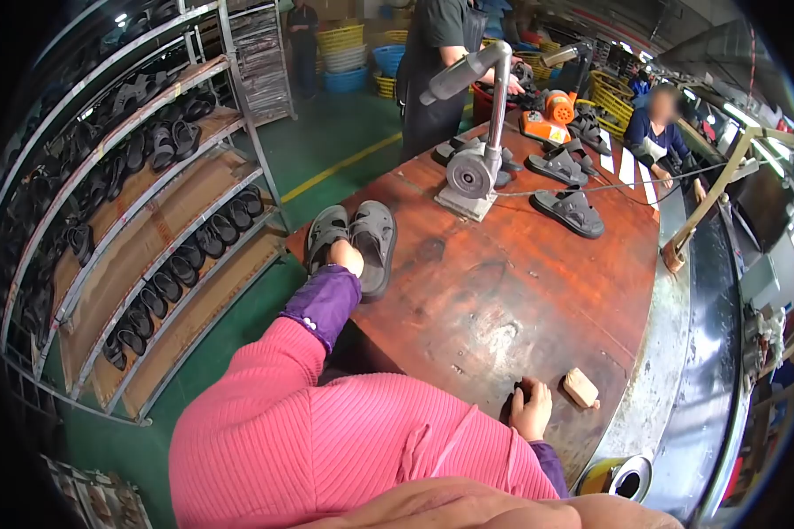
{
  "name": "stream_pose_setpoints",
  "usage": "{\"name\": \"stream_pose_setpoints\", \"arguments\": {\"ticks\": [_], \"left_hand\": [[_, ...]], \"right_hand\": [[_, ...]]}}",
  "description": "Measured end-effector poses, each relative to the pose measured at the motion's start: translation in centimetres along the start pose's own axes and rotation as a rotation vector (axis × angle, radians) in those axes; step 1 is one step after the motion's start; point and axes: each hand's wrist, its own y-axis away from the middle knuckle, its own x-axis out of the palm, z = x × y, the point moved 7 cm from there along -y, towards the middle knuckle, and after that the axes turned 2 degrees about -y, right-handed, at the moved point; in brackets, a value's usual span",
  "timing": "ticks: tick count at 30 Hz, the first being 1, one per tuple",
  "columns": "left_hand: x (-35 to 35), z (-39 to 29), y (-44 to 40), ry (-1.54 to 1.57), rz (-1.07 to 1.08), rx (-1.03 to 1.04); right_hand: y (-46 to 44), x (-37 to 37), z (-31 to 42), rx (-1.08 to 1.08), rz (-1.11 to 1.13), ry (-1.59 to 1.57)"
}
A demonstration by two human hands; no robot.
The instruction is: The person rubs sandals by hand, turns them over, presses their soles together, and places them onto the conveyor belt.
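Observation:
A pair of grey sandals stands at the left edge of the reddish-brown table: the left sandal and the right sandal lie side by side, toes away from me. My left hand is at their heel ends, closed on the left sandal, its fingertips partly hidden. Near the table's front right, my right hand rests low with fingers curled around a small black thing whose kind I cannot make out. Just right of that hand lies a beige block.
A metal blower nozzle on a stand rises from the table. Beyond it are more sandals and an orange blower. A shoe rack stands left, a tin at lower right. Two co-workers are across the table.

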Motion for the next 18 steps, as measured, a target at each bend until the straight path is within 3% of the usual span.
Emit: {"name": "stream_pose_setpoints", "arguments": {"ticks": [12,15,18], "left_hand": [[-0.3,-0.6,-0.4,0.104,-0.043,0.034],[-2.4,-1.9,0.2,0.107,0.027,0.004],[-6.7,-2.2,3.6,0.037,0.211,0.134]], "right_hand": [[-0.2,0.2,-0.6,-0.023,-0.023,-0.026],[-0.4,-0.1,-0.2,-0.020,-0.030,-0.031],[-0.2,0.3,-0.9,-0.038,-0.024,-0.032]]}}
